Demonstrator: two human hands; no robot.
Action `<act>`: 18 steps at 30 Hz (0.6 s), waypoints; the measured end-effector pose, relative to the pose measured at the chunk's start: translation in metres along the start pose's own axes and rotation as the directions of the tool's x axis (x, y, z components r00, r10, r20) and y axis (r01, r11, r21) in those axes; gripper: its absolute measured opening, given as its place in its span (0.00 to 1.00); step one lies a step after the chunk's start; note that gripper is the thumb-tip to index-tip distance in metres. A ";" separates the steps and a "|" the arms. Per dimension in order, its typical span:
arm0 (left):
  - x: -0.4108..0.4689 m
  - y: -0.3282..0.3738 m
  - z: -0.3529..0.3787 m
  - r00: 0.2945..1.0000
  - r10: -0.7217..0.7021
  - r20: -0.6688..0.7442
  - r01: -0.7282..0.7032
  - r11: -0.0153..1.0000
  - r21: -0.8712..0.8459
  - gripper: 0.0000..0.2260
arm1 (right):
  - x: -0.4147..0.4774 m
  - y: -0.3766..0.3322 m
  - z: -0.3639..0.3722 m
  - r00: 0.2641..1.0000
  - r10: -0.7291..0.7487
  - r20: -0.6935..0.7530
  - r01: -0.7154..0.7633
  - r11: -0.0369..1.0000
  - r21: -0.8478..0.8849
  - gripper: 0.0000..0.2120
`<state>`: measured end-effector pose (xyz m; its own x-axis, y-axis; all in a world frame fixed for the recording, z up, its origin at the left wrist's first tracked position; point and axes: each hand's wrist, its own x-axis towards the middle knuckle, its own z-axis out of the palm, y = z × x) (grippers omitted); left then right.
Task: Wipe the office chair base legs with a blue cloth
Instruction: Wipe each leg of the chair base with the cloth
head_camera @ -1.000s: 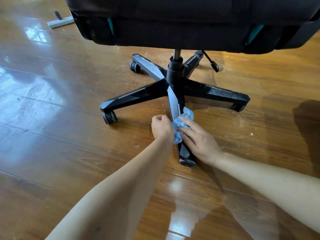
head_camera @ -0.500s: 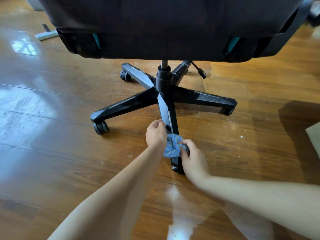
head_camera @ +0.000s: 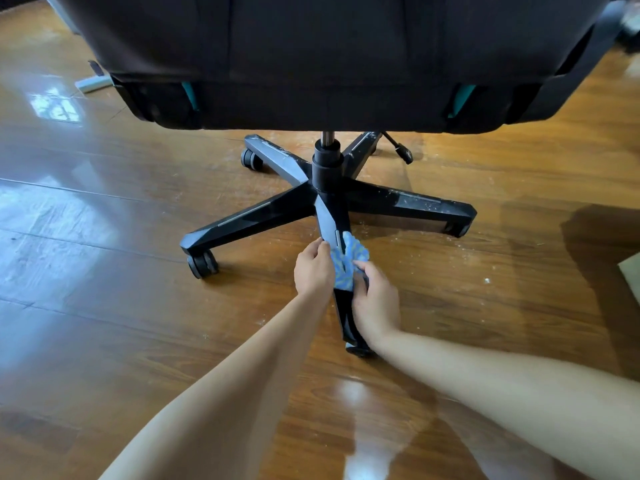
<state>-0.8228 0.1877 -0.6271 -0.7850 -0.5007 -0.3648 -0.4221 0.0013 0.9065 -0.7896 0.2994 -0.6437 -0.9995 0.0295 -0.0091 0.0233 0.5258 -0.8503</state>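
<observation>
Blue cloth point(head_camera: 347, 263) is pressed around the nearest base leg point(head_camera: 330, 216), gripped by the closed left hand point(head_camera: 313, 270) and right hand point(head_camera: 375, 303).

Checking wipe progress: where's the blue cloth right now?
In the head view, the blue cloth is draped over the near leg of the chair base, about midway along, pinched between the left hand and right hand.

One office chair point(head_camera: 329, 57) on a wood floor point(head_camera: 104, 306). Base legs: five, one nearest point(head_camera: 337, 220), one at 8 o'clock point(head_camera: 249, 220), one at 10 o'clock point(head_camera: 277, 157), one at 1 o'clock point(head_camera: 360, 150), one at 3 o'clock point(head_camera: 408, 202). Casters visible: four. One blue cloth point(head_camera: 346, 261). Hands: two, left hand point(head_camera: 313, 270), right hand point(head_camera: 375, 303).
</observation>
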 end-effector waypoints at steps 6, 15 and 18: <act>-0.001 -0.006 0.005 1.000 0.008 0.000 -0.008 1.000 -0.011 0.21 | -0.008 0.005 -0.009 0.988 -0.019 0.152 0.024 0.999 -0.033 0.25; -0.002 -0.010 -0.002 0.996 -0.056 0.063 0.062 0.994 -0.085 0.25 | 0.121 -0.035 0.020 0.974 0.041 0.222 0.000 0.983 -0.183 0.29; -0.005 -0.012 -0.004 0.993 -0.069 0.091 0.082 0.986 -0.142 0.23 | 0.139 -0.033 0.014 0.965 0.084 0.250 -0.050 0.989 -0.140 0.27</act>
<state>-0.8120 0.1864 -0.6354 -0.7920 -0.4184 -0.4445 -0.4161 -0.1627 0.8946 -0.9300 0.2740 -0.6241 -0.9674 -0.1396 -0.2115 0.0756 0.6378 -0.7665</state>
